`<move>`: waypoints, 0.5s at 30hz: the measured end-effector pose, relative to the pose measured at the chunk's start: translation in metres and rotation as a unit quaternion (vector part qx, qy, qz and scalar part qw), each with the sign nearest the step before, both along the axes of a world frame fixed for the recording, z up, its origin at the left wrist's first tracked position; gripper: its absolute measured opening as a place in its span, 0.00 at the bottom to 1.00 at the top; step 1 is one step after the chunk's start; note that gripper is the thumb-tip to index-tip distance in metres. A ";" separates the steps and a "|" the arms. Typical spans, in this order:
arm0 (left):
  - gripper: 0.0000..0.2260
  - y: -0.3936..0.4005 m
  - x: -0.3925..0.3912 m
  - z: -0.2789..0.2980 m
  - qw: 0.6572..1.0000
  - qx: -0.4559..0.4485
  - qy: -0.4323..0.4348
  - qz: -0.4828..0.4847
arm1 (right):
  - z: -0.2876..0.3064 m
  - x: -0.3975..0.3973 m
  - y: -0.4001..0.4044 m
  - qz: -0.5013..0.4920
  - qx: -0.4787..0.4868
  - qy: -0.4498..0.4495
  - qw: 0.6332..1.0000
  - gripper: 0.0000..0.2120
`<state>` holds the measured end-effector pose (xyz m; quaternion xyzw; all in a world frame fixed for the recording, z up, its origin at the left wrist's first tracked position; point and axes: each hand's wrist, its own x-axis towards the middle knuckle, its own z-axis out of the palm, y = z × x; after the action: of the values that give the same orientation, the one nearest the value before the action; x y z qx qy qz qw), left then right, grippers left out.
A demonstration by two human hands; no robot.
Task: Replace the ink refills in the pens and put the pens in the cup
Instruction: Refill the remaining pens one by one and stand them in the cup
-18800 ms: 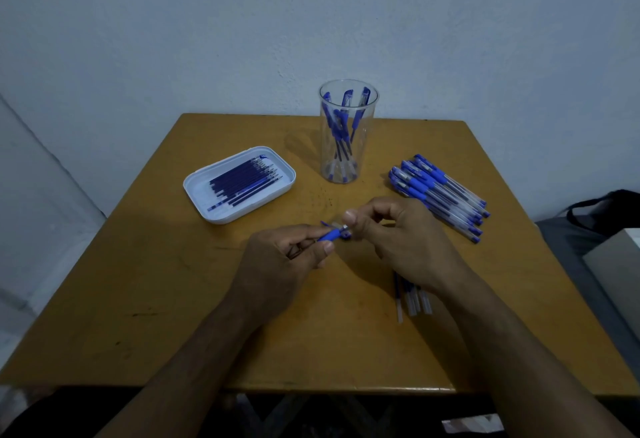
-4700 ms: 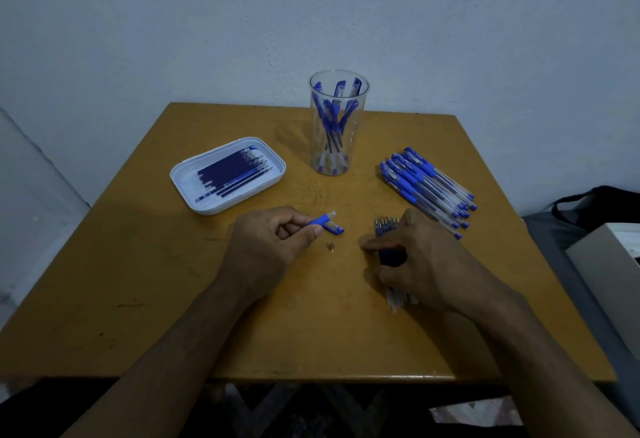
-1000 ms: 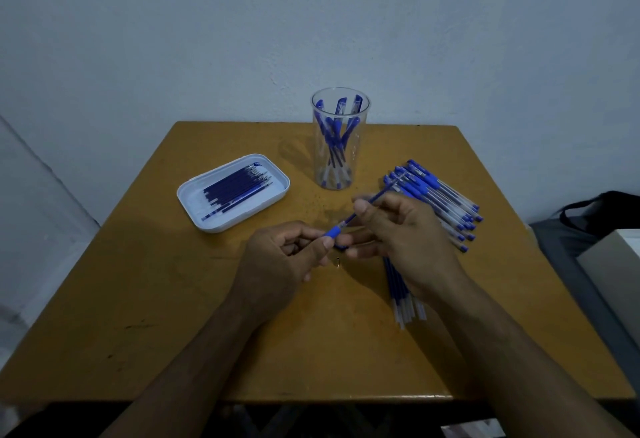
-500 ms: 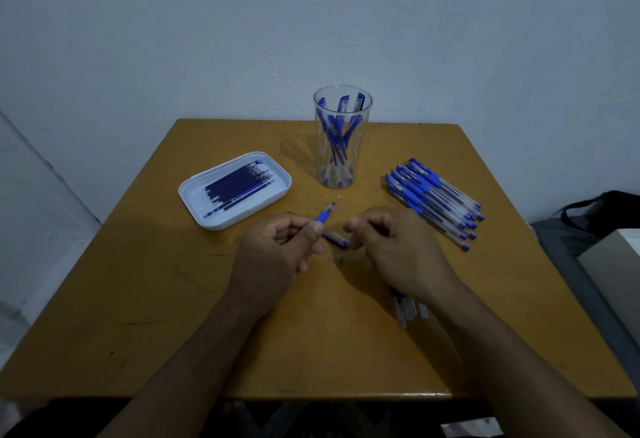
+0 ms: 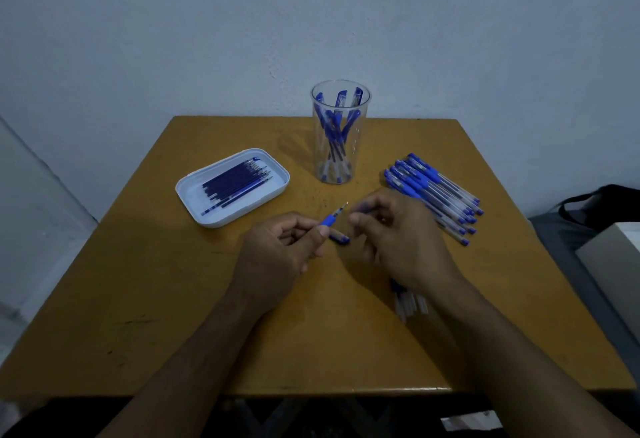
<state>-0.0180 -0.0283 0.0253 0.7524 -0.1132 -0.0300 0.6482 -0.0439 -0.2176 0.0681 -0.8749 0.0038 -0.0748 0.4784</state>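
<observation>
My left hand (image 5: 284, 250) grips a pen (image 5: 330, 219) by its blue grip, with the bare refill point sticking up and to the right. My right hand (image 5: 398, 240) hovers just right of that point. Its fingers are curled, and the thumb and forefinger pinch something small that I cannot make out. A blue pen cap (image 5: 341, 238) lies on the table between the hands. The clear cup (image 5: 341, 167) stands behind them with several blue pens upright in it. To the left, a white tray (image 5: 194, 195) holds several dark blue refills (image 5: 235, 184).
A pile of capped blue pens (image 5: 433, 191) lies right of the cup. Several refill ends (image 5: 410, 304) show from under my right forearm. The yellow table (image 5: 138, 299) stands against a pale wall. A dark bag (image 5: 602, 202) and a white box (image 5: 616, 257) lie off its right edge.
My right hand pushed a refill into the pen held by my left hand and let go. In the last half second it has lifted slightly toward the pen's point, fingers pinched.
</observation>
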 end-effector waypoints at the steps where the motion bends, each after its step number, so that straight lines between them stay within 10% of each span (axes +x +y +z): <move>1: 0.03 -0.001 0.000 0.000 1.000 0.005 -0.005 -0.009 | 0.003 0.001 -0.003 -0.012 0.071 0.004 0.997 0.02; 15: 0.05 0.001 -0.002 0.000 0.998 0.016 -0.030 -0.045 | 0.012 0.001 -0.016 0.057 0.086 0.037 0.994 0.03</move>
<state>-0.0204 -0.0278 0.0256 0.7573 -0.1658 -0.0385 0.6305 -0.0432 -0.2337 0.0804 -0.8315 -0.0222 -0.0144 0.5549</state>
